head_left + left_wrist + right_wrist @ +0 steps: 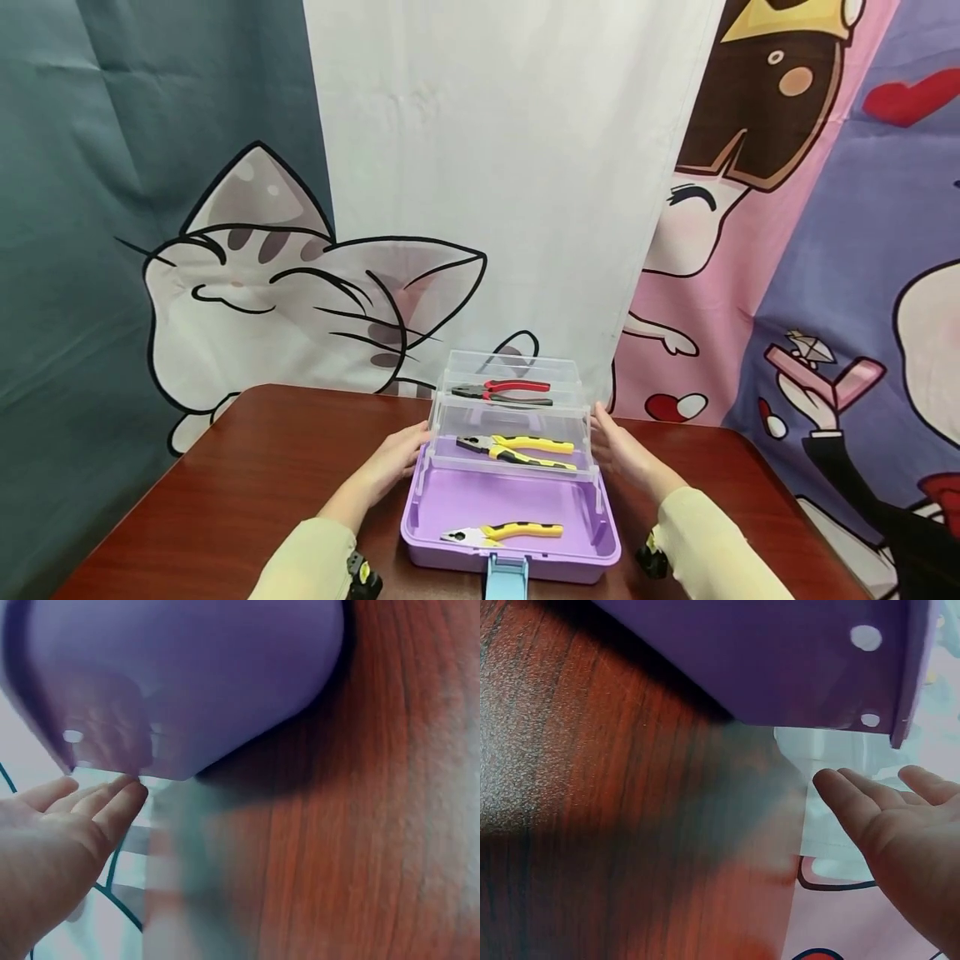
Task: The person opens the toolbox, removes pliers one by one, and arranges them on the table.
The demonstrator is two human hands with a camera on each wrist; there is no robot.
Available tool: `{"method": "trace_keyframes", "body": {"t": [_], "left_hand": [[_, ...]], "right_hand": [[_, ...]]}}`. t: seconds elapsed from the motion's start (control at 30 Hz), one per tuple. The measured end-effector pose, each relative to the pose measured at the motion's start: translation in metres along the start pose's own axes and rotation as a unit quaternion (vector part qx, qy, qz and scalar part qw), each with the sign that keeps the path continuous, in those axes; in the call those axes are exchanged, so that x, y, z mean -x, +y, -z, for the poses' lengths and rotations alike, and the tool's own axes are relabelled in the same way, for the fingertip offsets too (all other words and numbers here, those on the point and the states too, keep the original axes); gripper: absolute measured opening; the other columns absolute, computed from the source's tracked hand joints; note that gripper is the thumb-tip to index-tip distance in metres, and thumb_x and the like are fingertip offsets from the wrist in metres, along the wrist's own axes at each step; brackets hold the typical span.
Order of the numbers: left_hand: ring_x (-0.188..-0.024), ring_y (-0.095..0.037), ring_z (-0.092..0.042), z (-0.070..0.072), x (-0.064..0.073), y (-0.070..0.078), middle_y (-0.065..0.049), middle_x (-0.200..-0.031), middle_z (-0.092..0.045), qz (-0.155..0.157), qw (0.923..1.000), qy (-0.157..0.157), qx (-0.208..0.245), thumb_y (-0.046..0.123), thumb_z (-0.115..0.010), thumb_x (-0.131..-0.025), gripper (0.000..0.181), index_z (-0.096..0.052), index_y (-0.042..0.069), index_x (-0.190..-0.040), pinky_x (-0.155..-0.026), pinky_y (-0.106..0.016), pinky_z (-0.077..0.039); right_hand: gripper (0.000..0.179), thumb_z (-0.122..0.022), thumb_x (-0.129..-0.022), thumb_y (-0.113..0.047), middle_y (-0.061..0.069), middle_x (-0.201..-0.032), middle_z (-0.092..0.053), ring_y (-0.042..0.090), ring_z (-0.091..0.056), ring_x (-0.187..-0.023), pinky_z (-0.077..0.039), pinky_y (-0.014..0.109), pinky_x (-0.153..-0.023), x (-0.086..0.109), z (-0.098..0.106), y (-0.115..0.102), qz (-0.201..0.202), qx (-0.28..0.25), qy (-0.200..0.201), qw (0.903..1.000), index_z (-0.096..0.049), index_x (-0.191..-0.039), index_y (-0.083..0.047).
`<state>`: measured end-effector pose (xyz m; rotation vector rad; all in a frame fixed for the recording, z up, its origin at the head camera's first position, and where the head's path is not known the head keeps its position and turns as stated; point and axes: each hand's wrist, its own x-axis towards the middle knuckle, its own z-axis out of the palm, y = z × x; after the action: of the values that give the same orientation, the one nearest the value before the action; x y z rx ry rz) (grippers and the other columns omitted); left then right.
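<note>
Closest in are two cream sleeves [303,560], each with a small black device [364,577] at the wrist. Between them a purple toolbox [566,570] stands open on the reddish-brown wood-grain table [285,467], its light blue latch [507,577] hanging down at the front. On the box floor lie yellow-handled pliers [522,530], their silvery head to the left.

Farther back, the left hand [397,457] and right hand [626,452] are well apart, one on each side of the box toward its rear, fingers extended and gripping nothing; whether the left fingertips touch the box, one cannot tell. Between the hands, a clear lower tray [457,425] holds yellow-and-black pliers [525,444]; above and behind it, a clear upper tray [465,364] holds red-handled pliers [517,385]. Both pairs also point left. Beyond the table hangs a printed curtain [502,167] with a smiling cartoon cat [247,333].
</note>
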<state>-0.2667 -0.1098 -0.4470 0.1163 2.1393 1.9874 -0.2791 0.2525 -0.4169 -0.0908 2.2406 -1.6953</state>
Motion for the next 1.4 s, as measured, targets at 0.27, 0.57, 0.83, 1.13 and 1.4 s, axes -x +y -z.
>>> {"method": "trace_keyframes", "body": {"t": [0.27, 0.57, 0.83, 1.13, 1.4], "left_hand": [[-0.120, -0.038, -0.053, 0.005, 0.023, 0.004, -0.034, -0.135, -0.046, -0.037, 0.9956, -0.004, -0.086, 0.018, -0.066, -0.087, 0.065, -0.037, -0.014, -0.136, -0.093, -0.047, -0.052], [-0.111, -0.039, -0.059, 0.008, 0.038, 0.007, -0.041, -0.128, -0.046, -0.038, 0.9970, -0.036, -0.057, -0.002, -0.057, -0.085, 0.061, -0.029, -0.022, -0.135, -0.085, -0.046, -0.056], [-0.095, -0.032, -0.066, 0.008, 0.042, 0.003, -0.036, -0.113, -0.060, -0.023, 0.9955, -0.061, -0.069, -0.002, -0.053, -0.083, 0.048, -0.043, -0.023, -0.125, -0.077, -0.046, -0.059], [-0.091, -0.031, -0.067, 0.010, 0.040, -0.001, -0.032, -0.109, -0.064, -0.014, 0.9951, -0.062, -0.076, 0.000, -0.056, -0.083, 0.044, -0.050, -0.019, -0.123, -0.070, -0.044, -0.060], [-0.091, -0.031, -0.067, 0.012, 0.037, -0.006, -0.033, -0.109, -0.063, -0.016, 0.9959, -0.061, -0.065, 0.001, -0.057, -0.081, 0.047, -0.050, -0.020, -0.122, -0.069, -0.045, -0.060]], "right_hand": [[0.090, -0.019, -0.092, -0.070, 0.025, -0.152, -0.025, 0.043, -0.029, -0.137, -0.034, 0.058, -0.109, 0.003, 0.004, -0.004, 0.014, 0.019, 0.014, 0.9996, -0.021, -0.149, 0.000], [0.087, -0.027, -0.091, -0.069, 0.023, -0.149, -0.035, 0.040, -0.037, -0.134, -0.039, 0.057, -0.106, 0.007, 0.003, -0.013, 0.035, 0.044, 0.052, 0.9971, -0.028, -0.147, -0.003], [0.072, -0.048, -0.093, -0.052, 0.024, -0.140, -0.046, 0.039, -0.045, -0.128, -0.042, 0.054, -0.104, 0.014, 0.000, -0.023, 0.094, 0.218, 0.137, 0.9617, -0.038, -0.142, 0.000], [0.056, -0.060, -0.091, -0.039, 0.023, -0.125, -0.060, 0.035, -0.060, -0.112, -0.050, 0.050, -0.095, 0.016, -0.003, -0.037, 0.163, 0.297, 0.186, 0.9222, -0.055, -0.129, 0.001], [0.049, -0.064, -0.089, -0.034, 0.020, -0.123, -0.061, 0.035, -0.064, -0.102, -0.055, 0.048, -0.088, 0.010, -0.012, -0.048, 0.203, 0.355, 0.161, 0.8981, -0.058, -0.126, -0.001]]}}
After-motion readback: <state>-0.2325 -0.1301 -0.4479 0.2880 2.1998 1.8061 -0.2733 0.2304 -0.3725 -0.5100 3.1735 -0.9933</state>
